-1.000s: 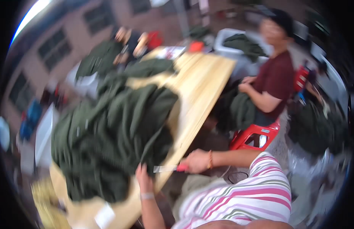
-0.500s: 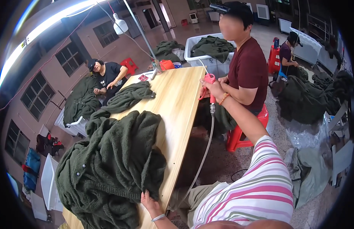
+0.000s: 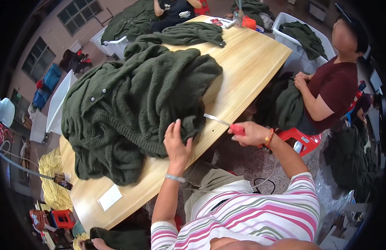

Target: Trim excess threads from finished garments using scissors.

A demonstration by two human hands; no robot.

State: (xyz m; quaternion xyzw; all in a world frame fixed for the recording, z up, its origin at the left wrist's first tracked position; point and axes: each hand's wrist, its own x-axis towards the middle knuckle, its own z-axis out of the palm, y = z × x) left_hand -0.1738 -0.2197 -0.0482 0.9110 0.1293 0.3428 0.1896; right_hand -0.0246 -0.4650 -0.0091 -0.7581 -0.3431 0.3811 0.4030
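Dark green knitted sweaters lie heaped on the wooden table in front of me; two small buttons show on the left part. My left hand rests on the heap's near right edge, fingers stretched out over the knit and thumb apart. To its right, my right hand is wrapped round the red handle of an air gun. The gun's thin metal nozzle points left, its tip close to the sweaters' right edge. A pale hose hangs in a loop below that hand.
The table slants away to the upper right. A white paper lies on its near left. At right, a person in maroon sits by a white bin of garments. Yellow fabric is piled at left.
My right hand has brought the air gun from the table's far right edge down toward the heap. The left hand no longer pinches the hem and lies on the knit. The view has turned.
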